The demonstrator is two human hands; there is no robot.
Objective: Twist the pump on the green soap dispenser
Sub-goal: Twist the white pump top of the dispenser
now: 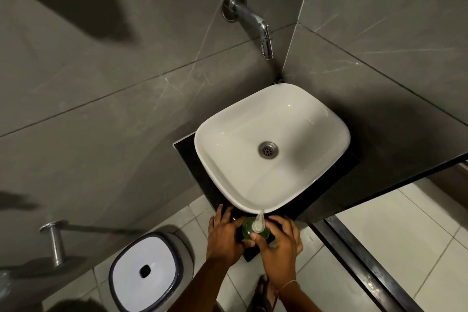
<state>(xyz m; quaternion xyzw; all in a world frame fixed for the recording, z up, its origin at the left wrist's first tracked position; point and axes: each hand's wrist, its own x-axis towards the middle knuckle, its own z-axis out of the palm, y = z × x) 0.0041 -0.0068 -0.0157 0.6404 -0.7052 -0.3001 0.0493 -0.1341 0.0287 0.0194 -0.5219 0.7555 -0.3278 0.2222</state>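
Green soap dispenser (pixel 249 229) cupped between both hands, left hand (pixel 224 234) gripping its side, right hand (pixel 279 240) fingers curled around it below the white pump (pixel 258 223)

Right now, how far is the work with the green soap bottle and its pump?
Done: both hands have reached the green soap bottle, which stands on the dark counter at the near rim of the sink. In hand: the left hand steadies the bottle, and the right hand has a grip beside the white pump. Left: the twist; one picture cannot show turning.

dim, sharp | wide-angle bend at edges | glare — basin (pixel 298 106)
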